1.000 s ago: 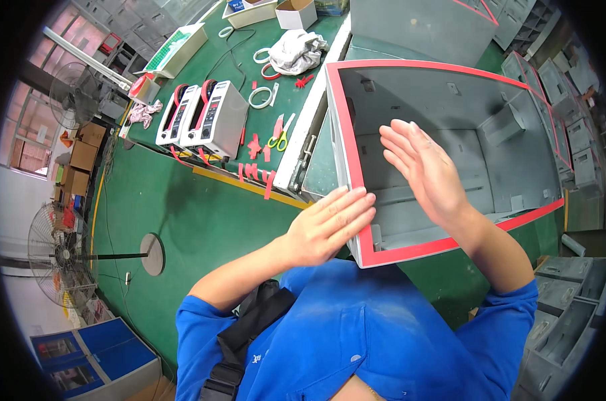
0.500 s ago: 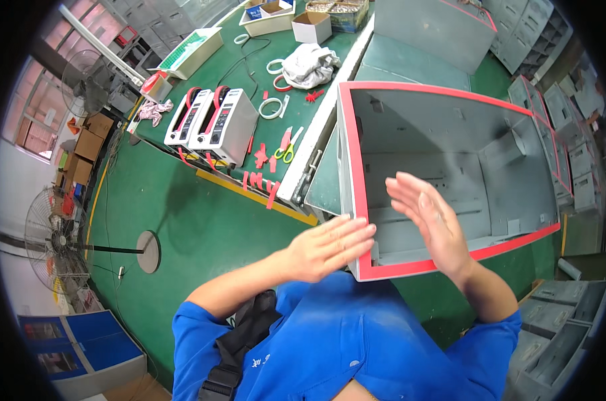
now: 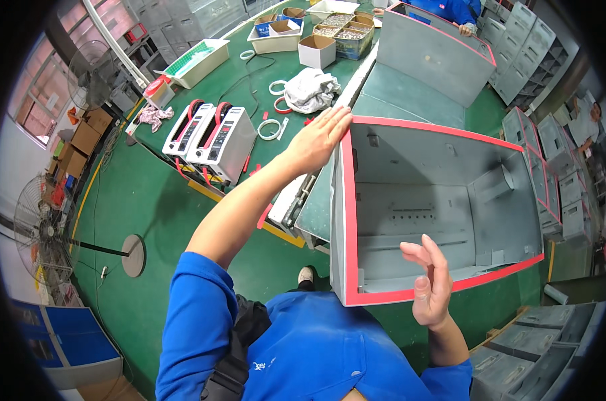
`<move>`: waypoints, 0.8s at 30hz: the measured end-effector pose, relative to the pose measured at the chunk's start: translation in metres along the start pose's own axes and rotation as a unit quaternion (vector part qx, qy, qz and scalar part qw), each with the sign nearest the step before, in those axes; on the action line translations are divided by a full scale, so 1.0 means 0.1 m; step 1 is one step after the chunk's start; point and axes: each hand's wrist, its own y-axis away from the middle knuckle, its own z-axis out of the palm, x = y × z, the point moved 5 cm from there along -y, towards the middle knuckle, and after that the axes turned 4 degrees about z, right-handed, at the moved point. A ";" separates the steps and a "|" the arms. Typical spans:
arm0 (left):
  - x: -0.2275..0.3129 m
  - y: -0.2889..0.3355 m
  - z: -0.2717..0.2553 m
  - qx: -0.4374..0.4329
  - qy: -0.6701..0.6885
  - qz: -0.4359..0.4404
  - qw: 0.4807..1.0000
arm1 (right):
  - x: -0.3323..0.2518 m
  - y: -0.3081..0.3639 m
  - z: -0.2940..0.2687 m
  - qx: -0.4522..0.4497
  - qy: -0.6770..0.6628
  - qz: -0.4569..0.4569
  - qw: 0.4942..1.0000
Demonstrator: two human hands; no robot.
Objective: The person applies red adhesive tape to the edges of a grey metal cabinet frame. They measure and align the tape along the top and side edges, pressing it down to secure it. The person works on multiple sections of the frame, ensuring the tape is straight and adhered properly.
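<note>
A grey metal cabinet lies with its open front facing up toward me, its rim covered in a red strip. My left hand reaches to the far left corner of that rim, fingers stretched out and laid along the edge. My right hand is raised over the near edge, palm turned inward and fingers loosely curved apart, holding nothing. Inside the cabinet a row of small round holes and a few brackets show on the grey walls.
On the green table left stand two white tape dispensers, a white cloth, tape rolls and bins of small parts. Another grey cabinet has a person's hand on it. A fan stands at left.
My left hand has moved from the near left edge up to the far left corner. My right hand has dropped toward the near edge. A person has appeared at the far cabinet.
</note>
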 end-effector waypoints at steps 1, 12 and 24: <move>-0.04 -0.02 0.03 0.001 0.003 0.002 1.000 | 0.00 0.01 0.00 0.001 -0.005 0.004 1.000; 0.31 0.16 -0.11 -0.009 -0.016 -0.037 0.999 | 0.05 0.00 0.04 -0.016 -0.028 0.071 0.997; 2.27 1.03 -0.96 -0.025 0.190 0.036 0.981 | -0.23 -0.25 0.22 -0.156 0.129 -0.079 0.976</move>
